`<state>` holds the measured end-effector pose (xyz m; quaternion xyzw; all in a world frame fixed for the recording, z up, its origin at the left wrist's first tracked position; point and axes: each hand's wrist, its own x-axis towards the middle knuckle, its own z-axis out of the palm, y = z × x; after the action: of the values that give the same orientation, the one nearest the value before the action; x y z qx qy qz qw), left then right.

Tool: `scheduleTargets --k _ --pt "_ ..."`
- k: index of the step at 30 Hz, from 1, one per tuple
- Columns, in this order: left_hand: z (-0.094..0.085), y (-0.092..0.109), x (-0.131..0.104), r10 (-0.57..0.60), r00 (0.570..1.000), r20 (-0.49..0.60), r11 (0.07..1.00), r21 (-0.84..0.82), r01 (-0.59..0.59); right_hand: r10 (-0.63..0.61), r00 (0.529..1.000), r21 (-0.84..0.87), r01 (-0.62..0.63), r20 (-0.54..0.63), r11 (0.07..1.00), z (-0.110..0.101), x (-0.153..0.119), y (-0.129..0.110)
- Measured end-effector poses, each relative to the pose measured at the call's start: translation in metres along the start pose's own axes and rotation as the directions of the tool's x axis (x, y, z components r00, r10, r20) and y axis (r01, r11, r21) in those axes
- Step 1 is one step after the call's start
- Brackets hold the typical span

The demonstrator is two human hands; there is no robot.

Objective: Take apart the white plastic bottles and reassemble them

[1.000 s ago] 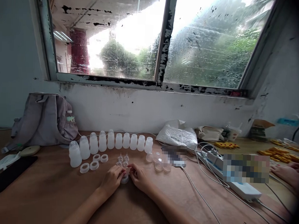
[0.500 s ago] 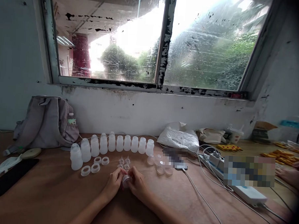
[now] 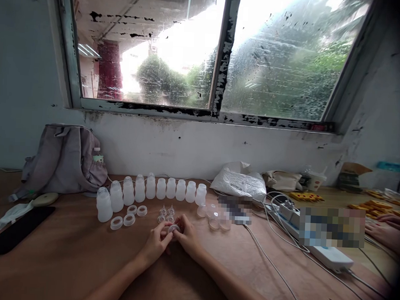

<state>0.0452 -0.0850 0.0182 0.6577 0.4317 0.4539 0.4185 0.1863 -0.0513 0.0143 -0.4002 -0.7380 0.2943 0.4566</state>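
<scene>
Plastic ring (image 3: 173, 228) sits between the hands, above the worktop (image 3: 65, 259), whose far edge meets the wall. A curved row of frosted bottles (image 3: 140, 189) bounds the far side. The left hand (image 3: 154, 246) and right hand (image 3: 190, 239) both have a narrow grip, fingers curled in on the ring; what lies inside it is hidden. Loose collars (image 3: 116, 223) lie left, clear discs (image 3: 225, 225) right, pointed teats (image 3: 171, 211) just beyond the fingers, limiting far-side room. The ring is probably light, fairly stiff and slightly slippery, best pinched by its outer rim.
</scene>
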Motion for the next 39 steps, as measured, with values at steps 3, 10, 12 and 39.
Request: scheduleTargets --k 3,10,12,39 --pt "0.002 -0.001 0.001 -0.042 0.999 -0.004 0.998 -0.045 0.042 0.015 0.999 0.037 -0.016 0.034 0.999 -0.002 0.001 0.001" --pt "0.002 0.000 -0.003 -0.004 1.000 -0.004 0.997 -0.071 0.004 0.005 1.000 0.024 -0.006 0.030 1.000 0.000 0.002 -0.005" --pt "0.002 0.004 -0.007 0.015 1.000 0.003 0.998 -0.061 -0.015 0.010 1.000 0.036 -0.010 0.017 0.999 0.002 0.001 -0.010" --pt "-0.003 0.024 -0.016 0.115 0.989 0.091 0.982 0.141 -0.127 -0.024 0.998 -0.082 0.019 -0.057 0.996 0.004 -0.006 -0.007"
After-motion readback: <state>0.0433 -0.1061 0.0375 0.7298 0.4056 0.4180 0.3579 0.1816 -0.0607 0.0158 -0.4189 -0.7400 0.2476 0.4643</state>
